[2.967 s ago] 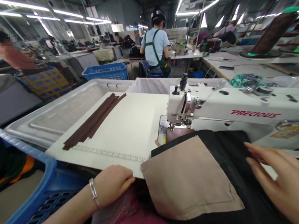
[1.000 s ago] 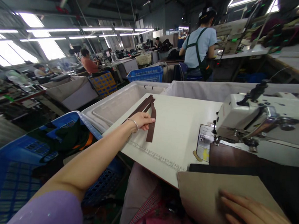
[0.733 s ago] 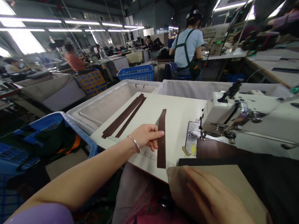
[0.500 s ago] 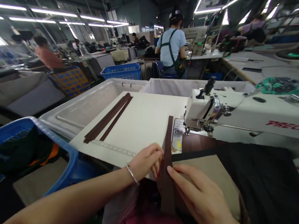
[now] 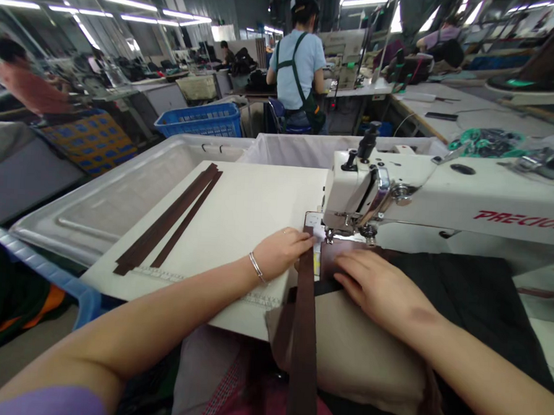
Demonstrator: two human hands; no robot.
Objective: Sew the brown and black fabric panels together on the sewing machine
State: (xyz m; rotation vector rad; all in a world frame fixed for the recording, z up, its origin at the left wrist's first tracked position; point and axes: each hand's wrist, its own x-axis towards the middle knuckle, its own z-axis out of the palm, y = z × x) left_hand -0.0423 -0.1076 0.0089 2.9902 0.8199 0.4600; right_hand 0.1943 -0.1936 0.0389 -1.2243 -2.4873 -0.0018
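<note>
My left hand (image 5: pixel 281 251) pinches a long dark brown strip (image 5: pixel 304 326) near its far end, just left of the sewing machine's (image 5: pixel 426 190) needle area. The strip hangs down toward my lap. Flat on a brown piece (image 5: pixel 329 253) by the presser foot (image 5: pixel 329 236) lie the fingers of my right hand (image 5: pixel 375 281), stretched out. Tan fabric (image 5: pixel 367 348) and black fabric (image 5: pixel 468 285) spread below and beside that hand. Whether the strip touches the brown piece, I cannot tell.
More brown strips (image 5: pixel 169 217) lie on the white table (image 5: pixel 254 200), above a printed ruler scale (image 5: pixel 258 300). Pale bins (image 5: pixel 134 187) stand behind it. A blue basket (image 5: pixel 84 299) is at left. A person (image 5: pixel 297 66) sits at another machine ahead.
My left hand has moved forward with the strip, up beside the needle plate. My right hand has left the strip and moved forward onto the brown piece. The view has turned slightly right.
</note>
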